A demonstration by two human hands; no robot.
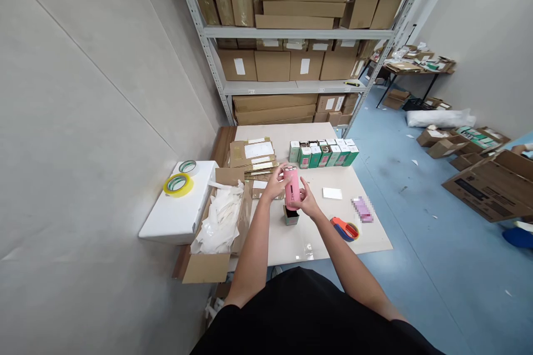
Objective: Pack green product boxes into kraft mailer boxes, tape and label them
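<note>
A pink can-shaped bottle [292, 189] with a silvery top is held slightly tilted above the table, between my two hands. My left hand [275, 183] grips its upper left side, with fingers near the top rim. My right hand [307, 203] curls around the lower right side. Just below the bottle stands a small green box [291, 218] with its top open and a dark inside. Behind my hands, several green-and-white boxes [325, 155] stand in rows. Flattened cardboard pieces [251, 153] lie beyond my left hand.
On the table [287, 247] are a white card [332, 193], an orange-and-blue tape dispenser [345, 229] and a blurred pink item [363, 209]. At left, a carton [207, 269] holds white wrapping, beside yellow tape [178, 184]. Shelving [291, 87] with cartons rises behind.
</note>
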